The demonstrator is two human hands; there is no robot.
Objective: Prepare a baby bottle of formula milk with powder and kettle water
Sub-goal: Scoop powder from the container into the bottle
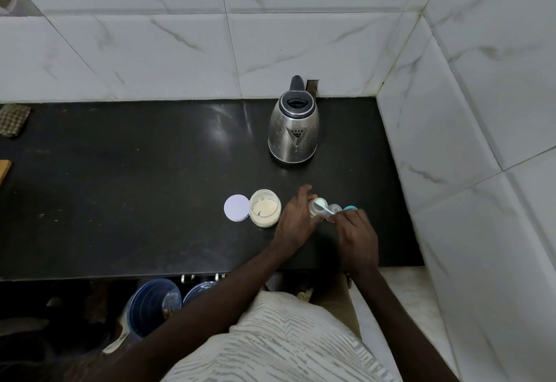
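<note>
- Left hand gripped small clear plastic baby bottle.
- Right hand pinched white plastic scoop over its mouth.
- Open clear powder jar sat beside left hand.

Dim overhead light glares off the countertop; edges warp.

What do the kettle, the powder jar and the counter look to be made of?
The kettle: stainless steel by the look, shiny with smudged reflections; its lid and handle look like black plastic. The powder jar: clear, glass or plastic, cannot tell; the pale powder shows through its wall. The counter: polished black stone, probably granite; it gives glossy highlights.
</note>
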